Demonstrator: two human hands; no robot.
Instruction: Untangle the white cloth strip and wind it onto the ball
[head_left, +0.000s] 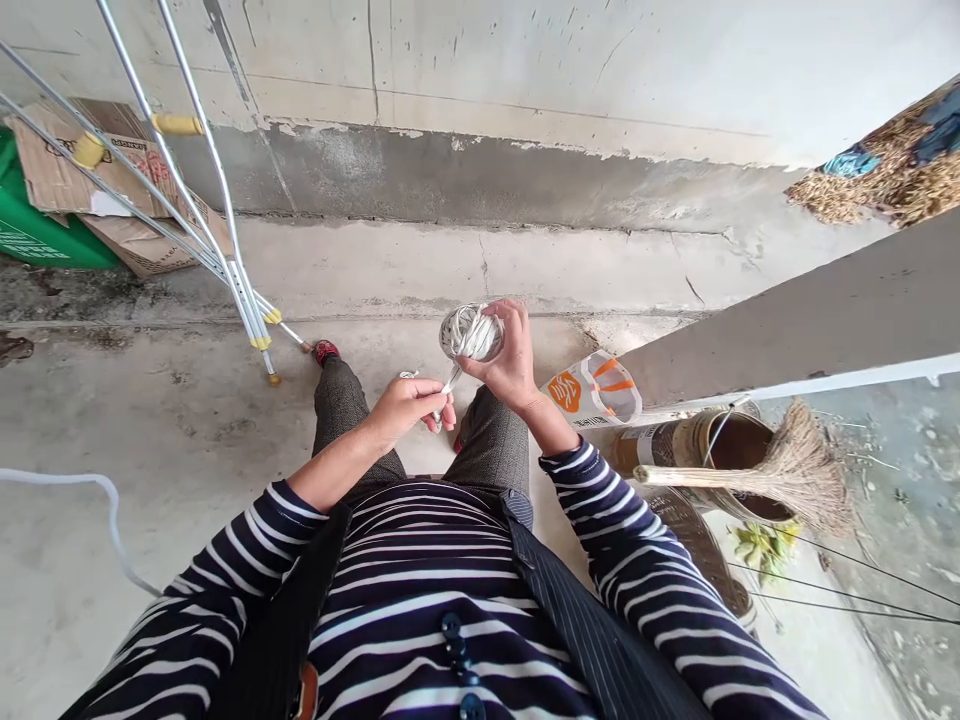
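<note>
A ball of white cord (471,333), wound in loose strands, is gripped by my right hand (511,358), with fingers over its top and the thumb on the near side. From it a short white strand runs down to my left hand (414,408). There the thumb and fingers pinch the strand, and a loose bit of cord shows behind them. Both hands are close together in front of my body, above my legs. The palm side of the right hand and the far side of the ball are hidden.
Two metal crutches (217,240) lean at the left by cardboard boxes (112,170) and a green bag (45,215). To the right are a white-orange bag (592,392), a bucket (694,440) and a straw broom (795,470). A white hose (105,490) lies on the left floor.
</note>
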